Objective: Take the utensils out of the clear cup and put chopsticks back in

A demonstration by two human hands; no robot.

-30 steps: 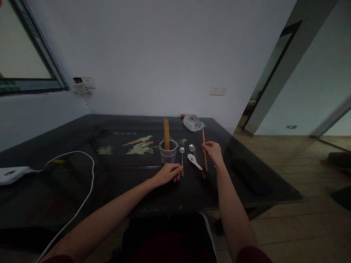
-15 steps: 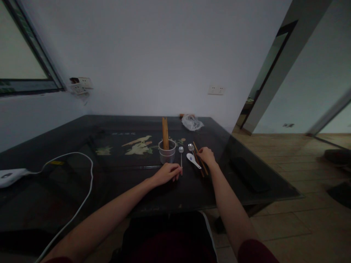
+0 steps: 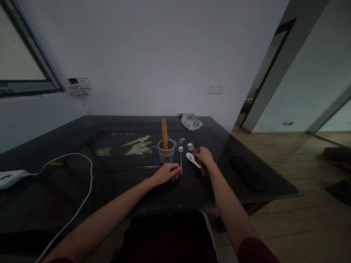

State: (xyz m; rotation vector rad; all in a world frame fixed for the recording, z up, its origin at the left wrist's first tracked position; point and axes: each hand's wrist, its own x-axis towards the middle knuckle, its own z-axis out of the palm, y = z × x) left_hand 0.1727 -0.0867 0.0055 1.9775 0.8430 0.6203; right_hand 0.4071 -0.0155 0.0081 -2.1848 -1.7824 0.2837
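My left hand (image 3: pixel 166 172) rests on the dark table (image 3: pixel 115 182) with curled fingers touching the handle end of a small metal spoon (image 3: pixel 180 156). My right hand (image 3: pixel 204 156) lies over wooden chopsticks (image 3: pixel 199 166) flat on the table, fingers closed around them. Just left of that hand sit a white ceramic spoon (image 3: pixel 192 159) and a second metal spoon (image 3: pixel 189 147). A clear plastic cup (image 3: pixel 166 151) holding several upright chopsticks (image 3: pixel 164 133) stands behind my left hand.
A crumpled plastic bag (image 3: pixel 192 122) lies at the table's far edge. A white cable (image 3: pixel 82 182) loops from a white device (image 3: pixel 11 176) at the left. A dark flat object (image 3: pixel 248 172) lies near the right edge. Wall sockets sit behind.
My right hand lowered the chopstick it held raised, laid it beside the other on the table and slid left toward the spoons. My left hand stayed put.
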